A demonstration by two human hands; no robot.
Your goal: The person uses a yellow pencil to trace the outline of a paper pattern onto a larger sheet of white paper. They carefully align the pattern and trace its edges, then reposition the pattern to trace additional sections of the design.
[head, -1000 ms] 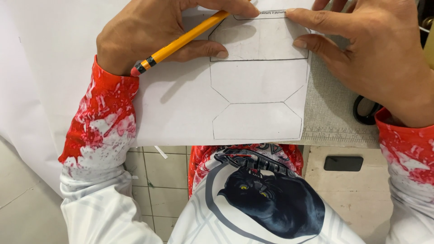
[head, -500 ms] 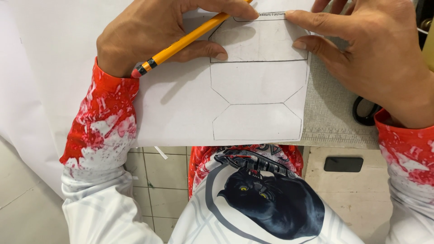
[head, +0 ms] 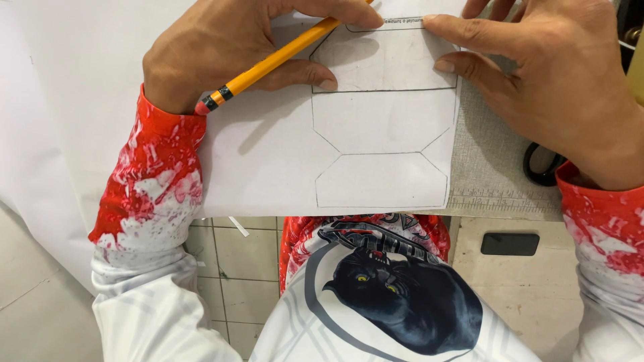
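My left hand (head: 235,50) grips a yellow pencil (head: 275,60) with a red eraser end; its tip is hidden under my thumb near the top of a paper template (head: 382,134). That template is a cut paper piece with drawn outlines, lying on a large white sheet (head: 80,100). My right hand (head: 557,87) presses flat on the template's upper right edge, fingers spread and holding nothing. Both sleeves are red and white.
A grey mat (head: 496,181) with a ruler edge covers the table to the right. Black scissor handles (head: 540,164) peek out beside my right wrist. Below are a tiled floor (head: 241,261) and my shirt with a black panther print (head: 402,295).
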